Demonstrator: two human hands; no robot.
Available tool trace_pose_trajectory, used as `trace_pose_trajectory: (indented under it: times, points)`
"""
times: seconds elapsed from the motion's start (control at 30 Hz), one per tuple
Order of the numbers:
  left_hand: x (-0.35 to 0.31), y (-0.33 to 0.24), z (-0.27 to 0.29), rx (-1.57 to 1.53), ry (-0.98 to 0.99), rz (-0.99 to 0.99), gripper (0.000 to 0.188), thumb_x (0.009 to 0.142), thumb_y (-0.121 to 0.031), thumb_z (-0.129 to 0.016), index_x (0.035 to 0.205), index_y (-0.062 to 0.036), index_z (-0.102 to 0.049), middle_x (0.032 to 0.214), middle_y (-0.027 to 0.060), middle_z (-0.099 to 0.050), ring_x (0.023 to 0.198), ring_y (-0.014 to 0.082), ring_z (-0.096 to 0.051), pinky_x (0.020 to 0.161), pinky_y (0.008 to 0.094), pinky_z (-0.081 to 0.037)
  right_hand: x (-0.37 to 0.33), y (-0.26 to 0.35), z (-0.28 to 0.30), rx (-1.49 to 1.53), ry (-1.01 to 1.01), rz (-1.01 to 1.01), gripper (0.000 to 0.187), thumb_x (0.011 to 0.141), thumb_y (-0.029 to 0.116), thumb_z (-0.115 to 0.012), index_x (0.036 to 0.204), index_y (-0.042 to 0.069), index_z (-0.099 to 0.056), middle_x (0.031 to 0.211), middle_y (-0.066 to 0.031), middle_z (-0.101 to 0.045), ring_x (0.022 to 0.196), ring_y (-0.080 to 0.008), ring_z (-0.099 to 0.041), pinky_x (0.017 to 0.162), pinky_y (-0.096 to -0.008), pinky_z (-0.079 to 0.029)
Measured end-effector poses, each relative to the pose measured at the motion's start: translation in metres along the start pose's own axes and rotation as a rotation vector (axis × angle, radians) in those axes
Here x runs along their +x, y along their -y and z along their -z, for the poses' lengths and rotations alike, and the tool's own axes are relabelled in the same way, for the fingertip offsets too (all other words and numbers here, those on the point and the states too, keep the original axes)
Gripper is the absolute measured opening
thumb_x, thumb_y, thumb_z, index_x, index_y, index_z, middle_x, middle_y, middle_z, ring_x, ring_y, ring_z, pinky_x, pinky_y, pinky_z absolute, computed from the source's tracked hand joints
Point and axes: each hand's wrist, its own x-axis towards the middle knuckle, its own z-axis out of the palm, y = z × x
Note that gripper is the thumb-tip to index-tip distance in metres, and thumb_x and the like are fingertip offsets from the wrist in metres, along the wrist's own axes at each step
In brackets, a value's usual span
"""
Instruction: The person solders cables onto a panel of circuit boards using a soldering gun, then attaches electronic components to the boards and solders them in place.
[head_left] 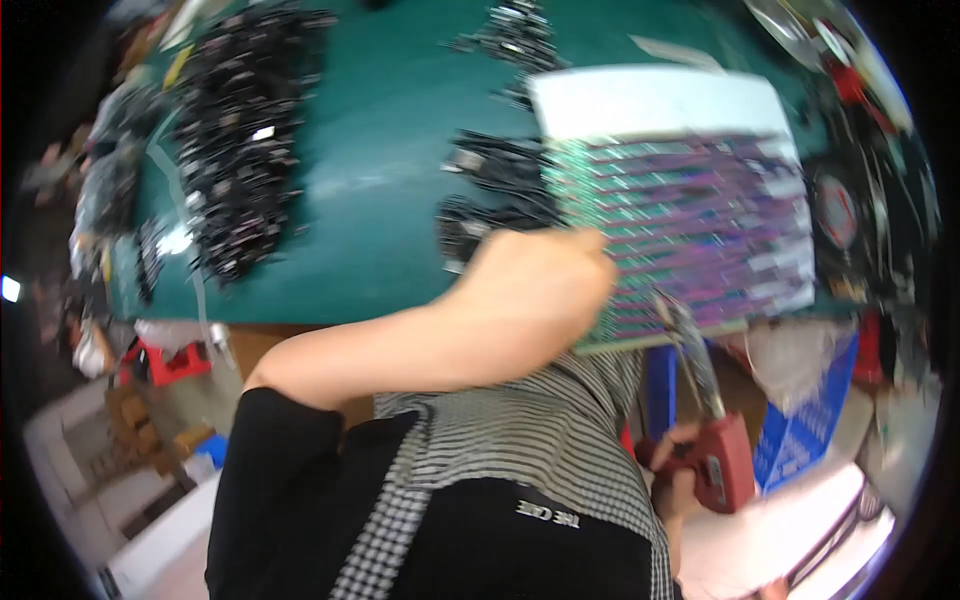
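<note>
My left hand reaches across the front of the table, its fingers closed at the left edge of a white board. What its fingertips hold, if anything, is hidden. Rows of thin green and purple strips or wires lie across the board, blurred. Lower right, my right hand is wrapped round the grip of a red pistol-shaped tool. The tool's long slim metal nose points up and left to the strips near the board's front edge. Black cables with shiny ends lie beside my left hand.
A long heap of black cables covers the left of the green table. More cables lie at the far middle. Right of the board stands dark clutter. Below the table are a red crate and a blue printed panel.
</note>
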Motion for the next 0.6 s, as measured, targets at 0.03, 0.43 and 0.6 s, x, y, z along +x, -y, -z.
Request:
trace_pose_trajectory:
  times: [0.03, 0.43, 0.6]
  points:
    - [-0.001, -0.001, 0.001, 0.068, 0.031, -0.046, 0.007, 0.068, -0.008, -0.058, 0.069, -0.0026, -0.053, 0.075, 0.0100, -0.050, 0.067, 0.0268, -0.057, 0.057, 0.0346, -0.049, 0.000, -0.004, 0.006, -0.029, -0.009, 0.045, 0.062, 0.076, 0.048, -0.066, 0.105, -0.003, -0.048, 0.088, -0.0079, -0.053, 0.058, -0.0132, -0.049, 0.050, -0.0258, -0.037]
    - [-0.063, 0.127, 0.079, 0.823, -0.534, 0.604, 0.026, 0.069, 0.000, -0.055, 0.093, -0.0041, -0.065, 0.095, 0.0104, -0.060, 0.092, 0.0290, -0.055, 0.082, 0.0400, -0.042, 0.012, -0.011, 0.005, -0.013, -0.204, 0.178, 0.062, 0.080, 0.041, -0.063, 0.116, -0.003, -0.038, 0.104, -0.0134, -0.048, 0.053, -0.0155, -0.046, 0.042, -0.0260, -0.036]
    - [-0.103, 0.172, 0.099, 0.873, -0.451, 0.701, 0.018, 0.068, -0.013, -0.063, 0.086, -0.0086, -0.066, 0.087, 0.0036, -0.057, 0.091, 0.0242, -0.052, 0.080, 0.0377, -0.040, 0.018, -0.014, 0.004, -0.020, -0.153, 0.207, 0.058, 0.082, 0.039, -0.062, 0.114, -0.003, -0.039, 0.104, -0.0138, -0.048, 0.056, -0.0160, -0.047, 0.046, -0.0243, -0.036]
